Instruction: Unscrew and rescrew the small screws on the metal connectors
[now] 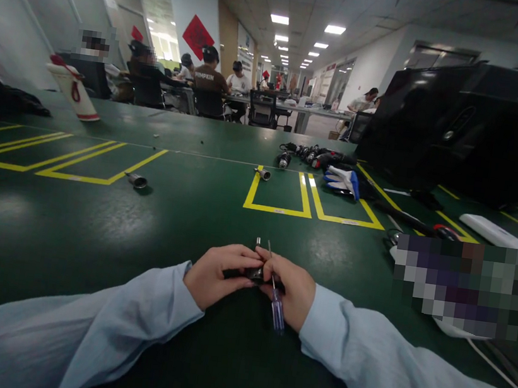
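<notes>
My left hand (215, 274) and my right hand (292, 287) meet low over the green table (179, 222), both closed around a small dark part (254, 274) with a metal tip sticking up. My right hand also grips a thin screwdriver (276, 298) with a blue translucent handle, its shaft pointing up and away from me. Light blue sleeves cover both forearms.
A small metal cylinder (136, 180) lies at left, another (263, 173) near yellow floor-tape boxes. Dark tools (309, 156) and a blue-white glove (344, 181) lie farther back. Black cases (462, 132) stand at right, a white cup (75, 88) at left. Several people sit at far tables.
</notes>
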{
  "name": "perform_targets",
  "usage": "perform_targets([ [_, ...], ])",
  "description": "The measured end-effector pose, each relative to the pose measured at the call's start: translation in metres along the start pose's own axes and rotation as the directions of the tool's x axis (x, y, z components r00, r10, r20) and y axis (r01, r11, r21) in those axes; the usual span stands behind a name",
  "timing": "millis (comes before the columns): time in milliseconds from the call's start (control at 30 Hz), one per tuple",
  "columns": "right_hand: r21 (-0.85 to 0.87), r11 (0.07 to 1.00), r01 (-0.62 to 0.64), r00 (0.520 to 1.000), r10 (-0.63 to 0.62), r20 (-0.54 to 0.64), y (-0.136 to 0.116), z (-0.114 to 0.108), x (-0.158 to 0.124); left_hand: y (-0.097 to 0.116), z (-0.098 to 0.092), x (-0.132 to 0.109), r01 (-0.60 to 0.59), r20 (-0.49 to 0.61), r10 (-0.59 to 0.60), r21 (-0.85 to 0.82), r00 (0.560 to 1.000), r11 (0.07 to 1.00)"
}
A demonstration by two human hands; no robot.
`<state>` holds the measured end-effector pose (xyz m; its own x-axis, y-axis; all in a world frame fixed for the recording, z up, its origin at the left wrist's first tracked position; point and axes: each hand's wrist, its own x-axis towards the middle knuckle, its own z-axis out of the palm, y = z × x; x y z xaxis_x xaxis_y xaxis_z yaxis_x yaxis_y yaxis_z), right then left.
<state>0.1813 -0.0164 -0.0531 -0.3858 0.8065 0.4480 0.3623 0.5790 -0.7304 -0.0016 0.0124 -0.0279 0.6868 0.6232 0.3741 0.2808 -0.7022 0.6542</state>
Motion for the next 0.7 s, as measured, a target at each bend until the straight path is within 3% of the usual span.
perform_targets([
  [167,-0.054,0.998,0.031,0.999,-0.029,0.031,-0.0046,-0.0012,0.001,-0.0004,0.0019,-0.0024,-0.097,-0.092,0.122,0.241,0.988,0.966],
  [333,-0.092,0.993,0.075,0.996,-0.07,0.052,-0.0066,-0.002,0.0007,-0.004,0.0024,-0.0037,-0.208,-0.101,0.292,0.491,0.951,0.846],
  [700,-0.123,0.992,0.036,0.999,-0.039,-0.022,-0.0089,-0.0017,-0.0002,-0.0081,-0.0027,-0.0021,-0.296,-0.073,0.444,0.647,0.893,0.703],
])
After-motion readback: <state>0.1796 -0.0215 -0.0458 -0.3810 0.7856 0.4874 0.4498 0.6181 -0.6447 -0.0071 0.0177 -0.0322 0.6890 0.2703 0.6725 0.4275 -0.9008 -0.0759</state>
